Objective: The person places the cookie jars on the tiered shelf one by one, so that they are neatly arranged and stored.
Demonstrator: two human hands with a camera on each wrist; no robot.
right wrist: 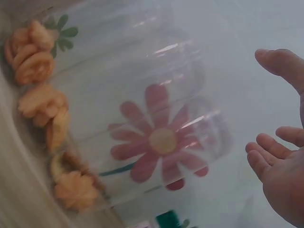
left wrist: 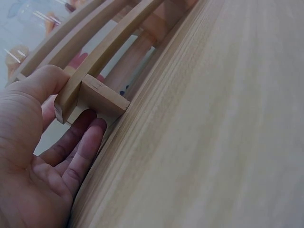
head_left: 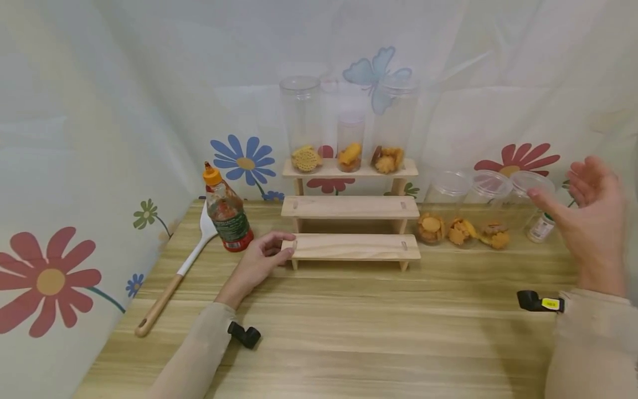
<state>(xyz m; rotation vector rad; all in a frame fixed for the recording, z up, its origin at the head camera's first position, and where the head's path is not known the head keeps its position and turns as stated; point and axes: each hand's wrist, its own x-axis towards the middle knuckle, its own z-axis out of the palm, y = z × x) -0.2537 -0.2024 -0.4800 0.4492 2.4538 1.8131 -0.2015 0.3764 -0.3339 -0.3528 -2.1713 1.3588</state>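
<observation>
A three-tier wooden display rack (head_left: 350, 206) stands on the table. My left hand (head_left: 263, 254) pinches the left end of its lowest step; in the left wrist view the thumb lies over the board (left wrist: 95, 59) and the fingers (left wrist: 88, 142) curl beneath it. My right hand (head_left: 598, 213) is raised at the right, fingers spread and nothing in it. Close to it stand three clear jars with snacks in the bottom: a left jar (head_left: 432, 213), a middle jar (head_left: 463, 227) and a right jar (head_left: 495, 235). In the right wrist view the thumb and fingers are apart from the right jar (right wrist: 209, 130).
Along the rack's top tier are two tall jars (head_left: 301, 119) (head_left: 396, 122) flanking a shorter one (head_left: 351, 141), each holding some snacks. A sauce bottle (head_left: 228, 213) and a white spatula with wooden handle (head_left: 161, 302) sit left. A small green-capped bottle (head_left: 540, 227) is behind the right hand.
</observation>
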